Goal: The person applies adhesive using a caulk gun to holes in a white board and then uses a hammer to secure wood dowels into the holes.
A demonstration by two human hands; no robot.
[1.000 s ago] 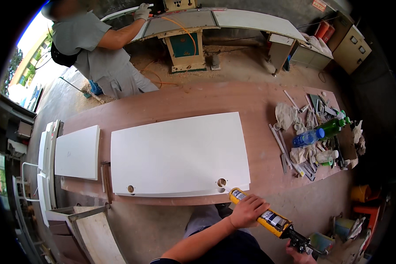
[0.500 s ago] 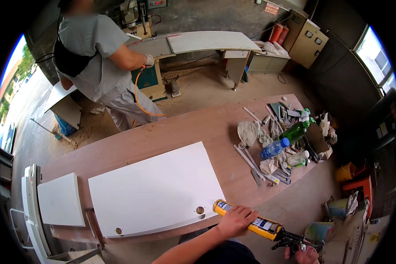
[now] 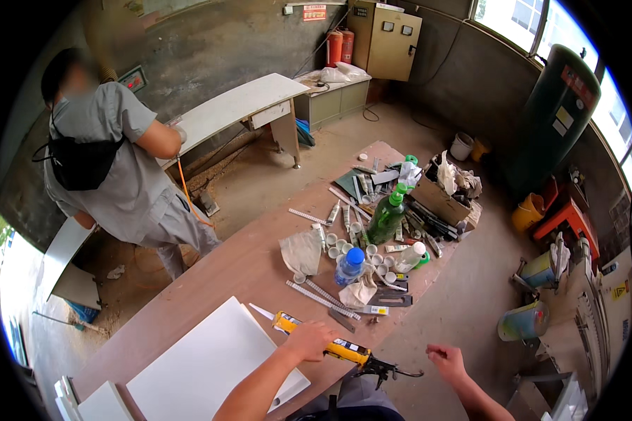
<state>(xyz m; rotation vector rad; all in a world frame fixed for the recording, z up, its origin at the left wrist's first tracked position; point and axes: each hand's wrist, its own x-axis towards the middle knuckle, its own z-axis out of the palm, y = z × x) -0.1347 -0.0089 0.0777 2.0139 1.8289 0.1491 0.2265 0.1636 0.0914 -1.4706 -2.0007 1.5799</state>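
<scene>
My left hand [image 3: 307, 340] is closed over the yellow tube of a caulking gun [image 3: 340, 349]. The gun lies across the near edge of the brown workbench [image 3: 253, 270]. Its white nozzle [image 3: 261, 311] points left, over the corner of a white panel [image 3: 203, 365] lying flat on the bench. The black handle and rod [image 3: 390, 370] stick out past the bench edge. My right hand [image 3: 446, 360] hovers just right of the rod's end, with its fingers loosely apart and nothing in it.
A person in grey [image 3: 112, 175] works at a white-topped machine table [image 3: 235, 105] at the back left. The bench's right half holds a green bottle [image 3: 387, 217], a blue-capped bottle [image 3: 348, 266], a cloth [image 3: 302, 252], metal rulers [image 3: 319, 295], small cups and a cardboard box [image 3: 439, 198]. Buckets [image 3: 523, 323] stand on the floor at right.
The view has swung right, so the white panel now sits at the lower left. My right hand has come off the gun's handle. My left hand still grips the tube.
</scene>
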